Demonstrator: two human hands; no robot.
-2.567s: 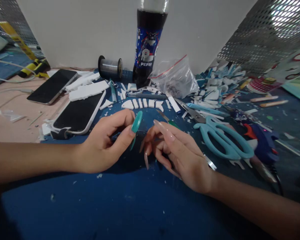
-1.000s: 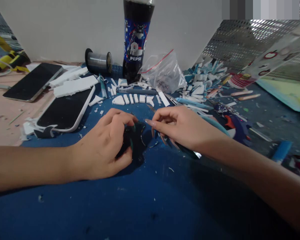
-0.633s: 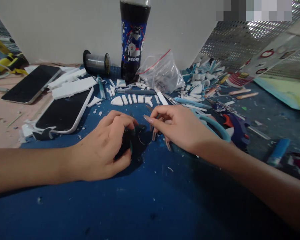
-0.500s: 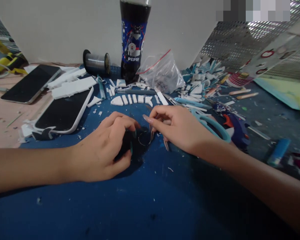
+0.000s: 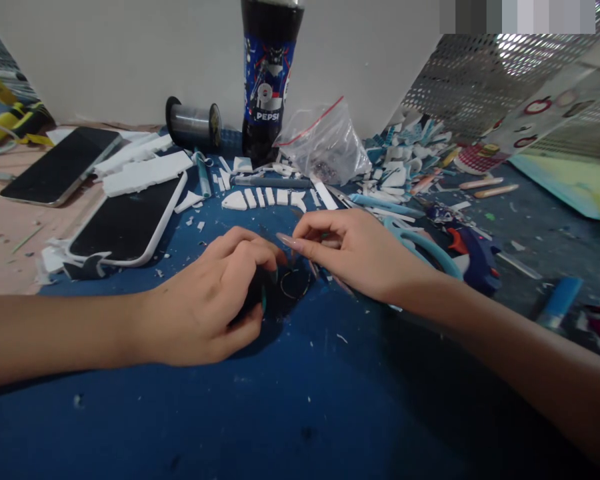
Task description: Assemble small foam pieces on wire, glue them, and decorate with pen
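My left hand (image 5: 207, 303) rests on the blue mat (image 5: 290, 400) with its fingers curled down over a small dark piece I cannot make out. A thin loop of wire (image 5: 295, 283) lies between both hands' fingertips. My right hand (image 5: 355, 257) reaches in from the right, its long-nailed fingers pinched together at the wire loop. What the pinch holds is too small to name. Both hands meet at the middle of the mat.
Two phones (image 5: 125, 223) (image 5: 60, 165) lie left. A cola bottle (image 5: 267, 80), wire spool (image 5: 193, 123) and plastic bag (image 5: 325, 147) stand behind. White foam pieces (image 5: 265, 197), teal scissors (image 5: 420, 243), a glue gun (image 5: 473, 257) and scraps crowd the right.
My left hand curled down onto the mat over the dark piece. My right hand moved left and closed its fingertips in toward the wire loop. The view shifted slightly.
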